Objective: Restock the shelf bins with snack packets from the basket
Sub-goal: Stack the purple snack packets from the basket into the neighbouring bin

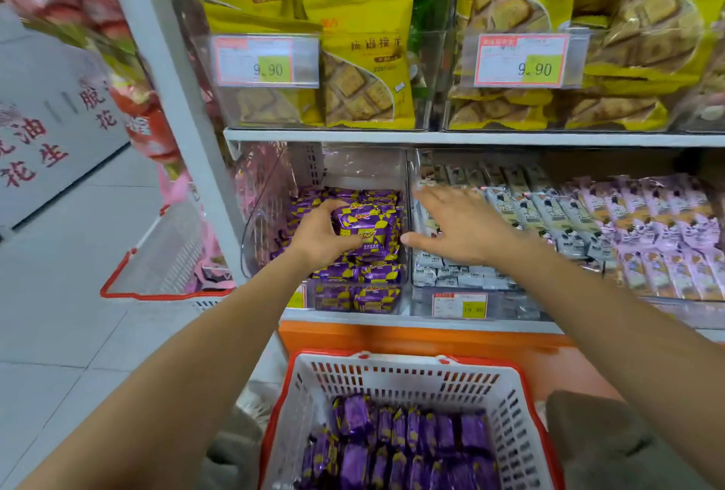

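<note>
A clear shelf bin [404,191] on the lower shelf holds several purple-and-yellow snack packets. My left hand [321,234] reaches into it and grips a bunch of these purple packets [368,226] on top of the pile. My right hand [459,226] hovers flat with fingers spread, over the divider between this bin and the one to its right, holding nothing. Below, a white basket with a red rim [408,375] sits close to me, with several purple packets [392,446] lying in it.
The neighbouring bin [549,214] holds grey and lilac bar packets. Yellow biscuit bags [365,57] fill bins on the shelf above, with price tags 9.90. A second red-rimmed basket [164,258] stands on the tiled floor at left beside the white shelf post [184,97].
</note>
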`<state>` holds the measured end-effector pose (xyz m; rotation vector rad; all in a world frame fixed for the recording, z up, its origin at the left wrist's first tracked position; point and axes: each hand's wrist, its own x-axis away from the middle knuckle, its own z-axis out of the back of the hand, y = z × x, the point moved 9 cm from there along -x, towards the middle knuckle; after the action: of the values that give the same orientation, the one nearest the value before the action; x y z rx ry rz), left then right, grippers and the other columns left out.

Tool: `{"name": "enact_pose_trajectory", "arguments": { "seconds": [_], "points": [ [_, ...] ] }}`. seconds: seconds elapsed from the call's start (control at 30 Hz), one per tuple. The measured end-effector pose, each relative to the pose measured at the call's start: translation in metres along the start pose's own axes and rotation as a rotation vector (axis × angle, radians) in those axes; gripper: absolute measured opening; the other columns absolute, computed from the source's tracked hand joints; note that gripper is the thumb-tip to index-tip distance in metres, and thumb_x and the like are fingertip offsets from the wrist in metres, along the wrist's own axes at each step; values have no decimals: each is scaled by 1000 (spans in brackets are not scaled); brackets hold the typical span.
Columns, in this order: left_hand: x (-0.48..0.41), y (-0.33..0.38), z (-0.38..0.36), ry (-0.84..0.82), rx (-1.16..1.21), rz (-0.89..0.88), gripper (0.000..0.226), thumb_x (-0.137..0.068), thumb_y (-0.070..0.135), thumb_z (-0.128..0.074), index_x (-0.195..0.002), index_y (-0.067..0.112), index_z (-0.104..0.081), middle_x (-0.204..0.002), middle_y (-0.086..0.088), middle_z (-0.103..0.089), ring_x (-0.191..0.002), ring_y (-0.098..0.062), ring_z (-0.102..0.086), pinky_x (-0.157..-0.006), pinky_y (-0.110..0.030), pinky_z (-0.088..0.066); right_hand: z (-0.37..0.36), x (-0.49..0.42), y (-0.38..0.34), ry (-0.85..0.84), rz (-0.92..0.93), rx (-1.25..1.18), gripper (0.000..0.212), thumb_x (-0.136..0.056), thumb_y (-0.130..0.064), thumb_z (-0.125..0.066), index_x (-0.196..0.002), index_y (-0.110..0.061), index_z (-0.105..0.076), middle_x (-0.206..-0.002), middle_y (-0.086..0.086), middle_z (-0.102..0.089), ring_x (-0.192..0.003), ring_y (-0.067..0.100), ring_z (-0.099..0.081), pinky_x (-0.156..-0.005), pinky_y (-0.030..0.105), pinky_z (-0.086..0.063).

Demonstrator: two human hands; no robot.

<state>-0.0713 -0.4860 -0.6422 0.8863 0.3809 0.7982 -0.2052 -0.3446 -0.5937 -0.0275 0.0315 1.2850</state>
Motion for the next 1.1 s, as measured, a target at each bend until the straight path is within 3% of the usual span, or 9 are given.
{"name": "enact_pose_trajectory", "arguments": {
  "seconds": [0.07, 0.13, 0.2, 0.37, 0.5, 0.57, 0.63, 0.87, 1.1],
  "points": [
    [-12, -3, -7, -11, -10, 1, 65, -78, 14, -78, -134, 14, -45, -86, -6, -53, -74, -19, -51, -71, -35, -47, -4, 1, -1, 19, 4, -9, 91, -85, -78, -31, -154, -19, -19, -160, 6, -18, -146, 22, -17, -116, 40, -15],
    [-22, -6, -11, -9, -5, -8, 65, -78, 15, -78, -134, 16, -45, -76, -4, -52, -67, -17, -49, -63, -32, -44, 0, 3, -1, 75, 4, -58, 100, -75, -84, -19, -153, -21, -23, -161, 5, -17, -147, 22, -16, -117, 41, -14],
    [-32, -10, -15, -9, -4, -17, 66, -78, 15, -79, -134, 14, -46, -83, -4, -55, -71, -18, -50, -63, -31, -43, 3, 7, -2, 109, 19, -78, 104, -70, -85, -17, -151, -20, -29, -158, 7, -23, -145, 24, -21, -116, 43, -17],
    [-46, -16, -34, -117, -98, -31, 70, -80, 19, -77, -140, 16, -41, -96, -5, -50, -83, -18, -47, -76, -31, -43, -4, 28, -11, 245, 76, 30, 86, -73, -70, -51, -136, -11, -52, -139, 12, -52, -125, 30, -52, -103, 45, -39],
    [-49, -21, -38, -143, -168, -38, 73, -80, 19, -77, -143, 19, -39, -121, -8, -55, -79, -20, -51, -80, -32, -45, -14, 27, -9, 242, 79, -37, 86, -79, -59, -64, -145, -10, -38, -153, 9, -35, -141, 24, -33, -116, 40, -15],
    [-47, -18, -42, -185, -227, -82, 79, -79, 21, -78, -146, 22, -36, -141, -11, -46, -108, -28, -55, -97, -35, -44, -14, 27, -11, 256, 79, -21, 85, -79, -59, -65, -143, -10, -39, -154, 10, -34, -143, 24, -32, -117, 44, -19],
    [-45, -17, -42, -176, -311, -95, 82, -78, 28, -79, -148, 23, -35, -145, -14, -37, -136, -31, -34, -109, -35, -33, -14, 28, -13, 260, 72, 3, 86, -78, -60, -66, -141, -9, -41, -153, 12, -36, -142, 26, -34, -116, 46, -22],
    [-46, -7, -35, -117, -300, -119, 81, -75, 26, -82, -144, 15, -41, -146, -15, -36, -139, -29, -32, -106, -29, -32, -7, 37, -16, 365, 53, 76, 87, -65, -48, -81, -133, -4, -51, -127, 13, -55, -120, 30, -45, -102, 45, -41],
    [-68, -1, -26, -30, -331, -131, 79, -76, 25, -82, -144, 19, -43, -144, -9, -40, -130, -28, -43, -104, -35, -37, -11, 48, -23, 418, 81, 162, 80, -73, -35, -78, -140, -4, -47, -141, 14, -50, -131, 32, -48, -108, 45, -25]
  ]
}}
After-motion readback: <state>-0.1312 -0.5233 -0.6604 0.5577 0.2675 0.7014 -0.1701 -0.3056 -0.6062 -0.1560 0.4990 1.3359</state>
